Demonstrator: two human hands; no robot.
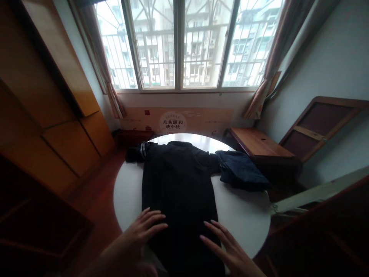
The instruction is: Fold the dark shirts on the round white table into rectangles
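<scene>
At far left, a dark, white-striped cloth (143, 150), perhaps a sleeve end, at the rim of the round white counter (125, 198). Nearer, left hand (144, 229) over the left edge of a black shirt (178, 184), grip slack and spread, nothing pinched; hard to tell whether touching or just above. In the middle, shirt laid out lengthwise on the counter, collar (180, 144) far, lower part near. To the right, right hand (227, 244) at the near right edge, also fanned out and holding nothing. Farther right, folded dark blue garment (242, 169) beside the right sleeve (213, 164).

Judging by the poses, smoothing in hand: press lightly with flat palms, sweep outward from the centre, match both edges evenly, and avoid dragging the right sleeve against the folded garment.
</scene>
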